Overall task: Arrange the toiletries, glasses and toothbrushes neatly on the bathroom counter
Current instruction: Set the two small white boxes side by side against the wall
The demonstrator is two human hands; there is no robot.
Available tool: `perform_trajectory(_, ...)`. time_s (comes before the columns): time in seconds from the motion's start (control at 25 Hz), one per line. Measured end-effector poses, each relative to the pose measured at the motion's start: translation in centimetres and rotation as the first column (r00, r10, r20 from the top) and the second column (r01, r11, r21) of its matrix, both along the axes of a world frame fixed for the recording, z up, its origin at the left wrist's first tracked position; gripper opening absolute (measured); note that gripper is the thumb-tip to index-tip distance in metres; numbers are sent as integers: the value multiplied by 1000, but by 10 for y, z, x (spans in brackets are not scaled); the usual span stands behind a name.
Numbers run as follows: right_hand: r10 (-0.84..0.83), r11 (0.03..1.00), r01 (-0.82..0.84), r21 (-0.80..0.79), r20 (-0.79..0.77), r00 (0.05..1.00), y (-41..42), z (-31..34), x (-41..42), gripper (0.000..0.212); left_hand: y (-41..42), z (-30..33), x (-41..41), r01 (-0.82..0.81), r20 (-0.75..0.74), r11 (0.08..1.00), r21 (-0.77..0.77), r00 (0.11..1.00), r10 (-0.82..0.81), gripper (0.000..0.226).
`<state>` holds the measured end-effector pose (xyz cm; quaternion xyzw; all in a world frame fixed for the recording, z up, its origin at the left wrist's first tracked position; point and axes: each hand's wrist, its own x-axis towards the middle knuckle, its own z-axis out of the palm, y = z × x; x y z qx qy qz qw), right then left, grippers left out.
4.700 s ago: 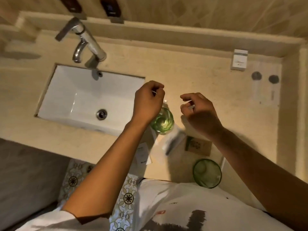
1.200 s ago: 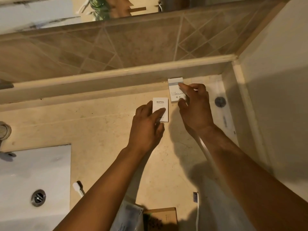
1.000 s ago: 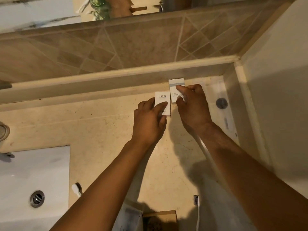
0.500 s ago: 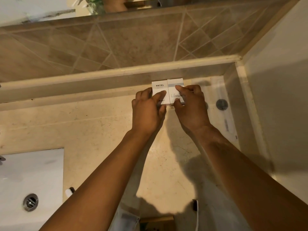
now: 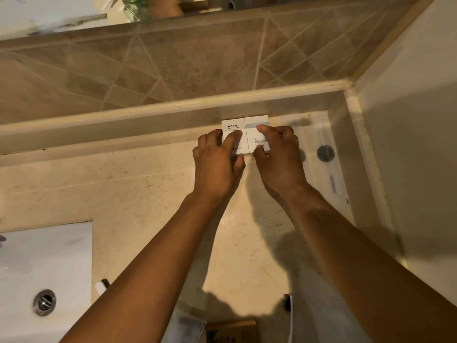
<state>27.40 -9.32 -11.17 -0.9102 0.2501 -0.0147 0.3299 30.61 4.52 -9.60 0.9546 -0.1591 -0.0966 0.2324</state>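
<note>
Both boxes (image 5: 244, 134) now meet at the ledge under fingers (image 5: 233, 139).

i read dim, warm yellow light from above and behind, throwing soft dark shadows of both arms across the counter (image 5: 138, 184) toward its near edge, while the wide lens bows the backsplash ledge (image 5: 148, 108) and the mirror strip (image 5: 61, 13) smears soft.
</note>
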Motion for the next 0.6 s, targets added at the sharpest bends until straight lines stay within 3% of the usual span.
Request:
perform_trajectory(0.24, 1, 999, -1, 34, -7, 1000, 2, 2, -2, 56, 1, 0, 1, 4, -11, 1000, -4, 1000, -4, 57)
perform_trajectory(0.48, 35, 999, -35, 1, -19, 999, 3, 15, -9, 62, 4, 5, -3, 15, -56, 1000, -8, 998, -15, 80)
perform_trajectory(0.6, 82, 997, -82, 12, -5, 997, 5, 29, -26, 61, 11, 18, -16, 11, -78, 1000, -7, 997, -11, 81)
